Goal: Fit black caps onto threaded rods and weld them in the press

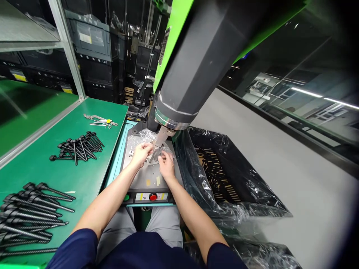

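My left hand (143,152) is closed in a pinch just left of the metal tip (162,136) under the machine head. What its fingertips hold is too small to make out. Close by on the right, my right hand (166,164) has its fingers bent and the thumb apart from them, beside a small metal fixture (153,155). Nothing shows clearly between those fingers. Both hands are over the grey base plate (141,181). Crumpled clear plastic film (146,135) lies behind them.
The dark machine head (193,71) slants over my hands. A red button (153,197) and a green button (126,197) sit at the front. Black threaded rods with knobs (30,209) and hand tools (101,120) lie left. A plastic-lined bin (224,160) stands right, holding dark pieces.
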Action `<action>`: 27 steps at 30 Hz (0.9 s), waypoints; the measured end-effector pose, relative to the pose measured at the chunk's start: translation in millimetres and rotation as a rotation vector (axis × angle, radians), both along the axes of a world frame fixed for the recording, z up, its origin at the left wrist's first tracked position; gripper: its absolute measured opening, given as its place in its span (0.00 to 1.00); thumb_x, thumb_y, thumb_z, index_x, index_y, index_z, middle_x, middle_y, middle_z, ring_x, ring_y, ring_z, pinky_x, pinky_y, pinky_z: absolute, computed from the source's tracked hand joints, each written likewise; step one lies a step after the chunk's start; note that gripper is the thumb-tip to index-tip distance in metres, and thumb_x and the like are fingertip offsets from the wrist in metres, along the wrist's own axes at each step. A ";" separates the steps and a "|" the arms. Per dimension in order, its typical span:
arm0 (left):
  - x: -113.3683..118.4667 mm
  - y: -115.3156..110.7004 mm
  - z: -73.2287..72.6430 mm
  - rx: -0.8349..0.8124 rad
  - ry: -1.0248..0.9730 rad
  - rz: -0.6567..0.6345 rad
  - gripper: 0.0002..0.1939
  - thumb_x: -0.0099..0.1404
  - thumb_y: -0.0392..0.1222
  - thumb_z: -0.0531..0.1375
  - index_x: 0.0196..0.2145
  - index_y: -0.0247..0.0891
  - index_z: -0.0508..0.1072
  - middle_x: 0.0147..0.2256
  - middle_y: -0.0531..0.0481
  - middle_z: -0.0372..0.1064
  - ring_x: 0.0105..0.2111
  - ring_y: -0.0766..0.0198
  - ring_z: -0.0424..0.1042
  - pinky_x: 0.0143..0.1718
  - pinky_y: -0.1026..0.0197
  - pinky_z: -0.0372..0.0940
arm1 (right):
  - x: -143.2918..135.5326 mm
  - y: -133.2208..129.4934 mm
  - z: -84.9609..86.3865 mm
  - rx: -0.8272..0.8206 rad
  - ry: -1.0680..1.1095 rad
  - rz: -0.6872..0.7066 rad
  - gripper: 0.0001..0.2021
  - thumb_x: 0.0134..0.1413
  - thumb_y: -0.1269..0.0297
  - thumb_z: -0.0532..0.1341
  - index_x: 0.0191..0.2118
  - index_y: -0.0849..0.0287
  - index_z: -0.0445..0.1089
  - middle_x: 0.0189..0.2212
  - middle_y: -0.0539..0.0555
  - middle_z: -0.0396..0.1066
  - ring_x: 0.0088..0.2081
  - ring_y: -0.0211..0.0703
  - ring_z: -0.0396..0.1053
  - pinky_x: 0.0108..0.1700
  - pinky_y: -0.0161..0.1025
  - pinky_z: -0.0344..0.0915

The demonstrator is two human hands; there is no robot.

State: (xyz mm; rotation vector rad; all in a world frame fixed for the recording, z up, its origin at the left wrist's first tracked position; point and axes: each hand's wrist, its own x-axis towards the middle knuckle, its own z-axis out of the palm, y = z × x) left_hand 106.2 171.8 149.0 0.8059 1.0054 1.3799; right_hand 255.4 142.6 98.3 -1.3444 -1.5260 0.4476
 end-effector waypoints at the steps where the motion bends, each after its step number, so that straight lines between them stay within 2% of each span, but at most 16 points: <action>1: -0.1 0.7 0.5 0.003 -0.005 0.000 0.17 0.46 0.49 0.71 0.26 0.35 0.72 0.23 0.52 0.68 0.23 0.68 0.67 0.25 0.65 0.59 | 0.6 3.7 3.1 0.036 -0.014 -0.032 0.18 0.58 0.59 0.57 0.51 0.59 0.71 0.50 0.64 0.66 0.45 0.48 0.69 0.42 0.44 0.73; 4: 0.0 2.9 0.9 0.005 -0.024 0.001 0.16 0.46 0.48 0.70 0.25 0.35 0.72 0.22 0.52 0.68 0.23 0.67 0.67 0.25 0.65 0.59 | 5.0 13.2 11.4 0.093 -0.040 -0.069 0.22 0.59 0.57 0.57 0.56 0.59 0.67 0.54 0.65 0.63 0.50 0.50 0.66 0.44 0.45 0.73; 6: 0.6 4.7 0.0 0.004 -0.034 0.002 0.15 0.47 0.48 0.70 0.26 0.35 0.73 0.22 0.52 0.68 0.23 0.67 0.67 0.25 0.65 0.59 | 9.0 20.7 16.1 0.088 -0.061 -0.023 0.24 0.59 0.56 0.58 0.58 0.60 0.66 0.56 0.65 0.62 0.52 0.51 0.66 0.46 0.45 0.72; 9: 1.5 7.5 -2.1 0.009 -0.036 0.006 0.14 0.48 0.47 0.70 0.27 0.35 0.73 0.23 0.51 0.69 0.23 0.67 0.68 0.26 0.65 0.61 | 13.6 35.4 24.2 0.040 -0.109 0.114 0.20 0.59 0.57 0.57 0.54 0.58 0.70 0.56 0.62 0.65 0.58 0.51 0.63 0.52 0.45 0.69; 11: 1.7 9.2 -2.5 0.013 -0.037 0.009 0.15 0.48 0.48 0.70 0.27 0.35 0.73 0.24 0.51 0.69 0.24 0.67 0.68 0.26 0.65 0.61 | 14.6 46.0 31.7 -0.007 -0.128 0.180 0.17 0.59 0.58 0.57 0.51 0.57 0.72 0.54 0.60 0.68 0.57 0.51 0.64 0.53 0.45 0.67; 14: 1.5 11.3 -0.2 0.030 -0.043 0.015 0.16 0.48 0.49 0.70 0.28 0.35 0.73 0.24 0.51 0.69 0.24 0.67 0.68 0.26 0.65 0.61 | 13.5 58.4 45.4 -0.063 -0.140 0.223 0.14 0.57 0.58 0.58 0.45 0.58 0.74 0.49 0.58 0.72 0.54 0.51 0.67 0.54 0.45 0.66; 17: 0.7 12.2 3.6 0.059 -0.040 0.046 0.17 0.48 0.51 0.69 0.28 0.35 0.74 0.25 0.51 0.70 0.24 0.68 0.67 0.26 0.65 0.60 | 12.2 59.7 57.4 -0.024 -0.151 0.241 0.13 0.57 0.59 0.58 0.44 0.59 0.73 0.47 0.57 0.74 0.52 0.50 0.68 0.54 0.46 0.65; 19: -0.1 11.2 4.6 0.076 -0.043 0.069 0.17 0.48 0.51 0.69 0.28 0.35 0.74 0.25 0.50 0.70 0.24 0.68 0.67 0.26 0.65 0.60 | 13.1 50.9 61.1 0.051 -0.170 0.237 0.14 0.58 0.59 0.58 0.45 0.58 0.73 0.47 0.57 0.74 0.51 0.50 0.68 0.56 0.46 0.63; 22: -1.7 5.7 -0.2 0.079 -0.045 0.092 0.17 0.47 0.50 0.70 0.28 0.35 0.74 0.24 0.51 0.70 0.24 0.67 0.67 0.26 0.65 0.61 | 16.9 22.1 57.5 0.089 -0.145 0.219 0.14 0.59 0.59 0.59 0.48 0.57 0.71 0.48 0.57 0.74 0.50 0.49 0.70 0.55 0.46 0.64; 27: -5.3 -10.7 -23.4 0.044 0.034 0.118 0.15 0.49 0.48 0.68 0.29 0.35 0.73 0.24 0.51 0.69 0.24 0.67 0.67 0.26 0.65 0.60 | 22.4 -41.7 44.1 0.045 -0.050 0.243 0.15 0.61 0.58 0.60 0.52 0.55 0.70 0.47 0.56 0.75 0.46 0.48 0.72 0.51 0.45 0.67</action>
